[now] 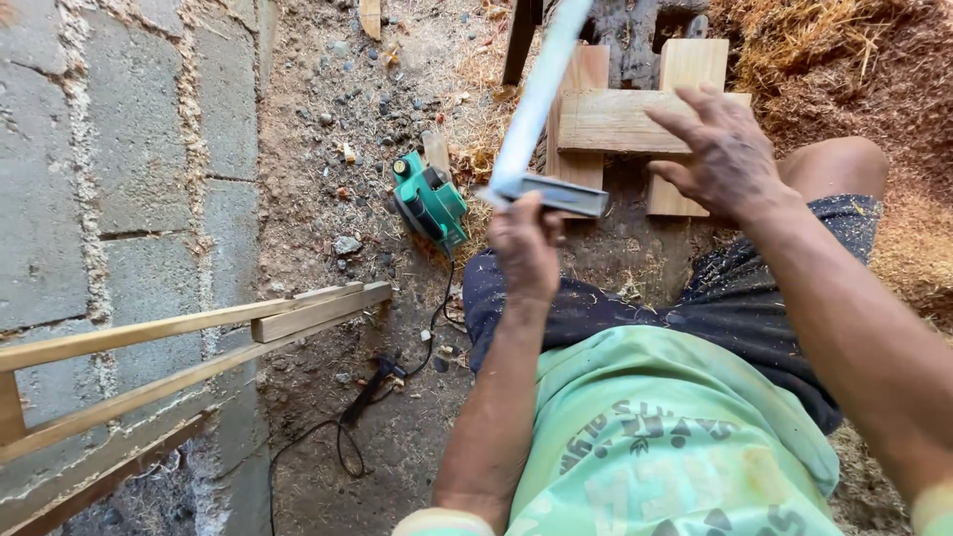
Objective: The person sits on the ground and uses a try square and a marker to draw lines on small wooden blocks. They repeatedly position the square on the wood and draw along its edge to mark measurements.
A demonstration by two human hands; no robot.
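The left hand [524, 243] grips a metal square [541, 109], fingers wrapped around its stock, blade pointing up and away. The right hand [720, 149], fingers spread, rests on the crossed wooden boards [615, 121] just beside it.

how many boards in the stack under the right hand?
3 show. One crosswise board lies on top, under the right hand. Two upright boards run beneath it: left, right. The left hand holds a square that may hide more.
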